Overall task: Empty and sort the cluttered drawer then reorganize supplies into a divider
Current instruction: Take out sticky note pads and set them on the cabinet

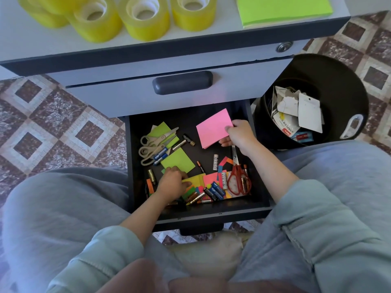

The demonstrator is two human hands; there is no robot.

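Drawer (211,214): pulled open below the tabletop (211,37).
Right hand (239,136): pinches a pink sticky-note pad (213,127), held over the drawer's back right area.
Left hand (171,183): fingers curled down at the near edge of a green sticky-note pad (178,160); cannot tell whether it grips anything.
Drawer contents: beige scissors (152,144) at left, red scissors (239,178) at right, batteries (213,190) scattered among colored notes.
Tabletop: yellow tape rolls (146,20).
Waste bin (338,81): right of the drawer, holds torn packaging.

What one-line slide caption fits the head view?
Right hand holds pink notes above the cluttered drawer; left hand reaches among coloured notes.
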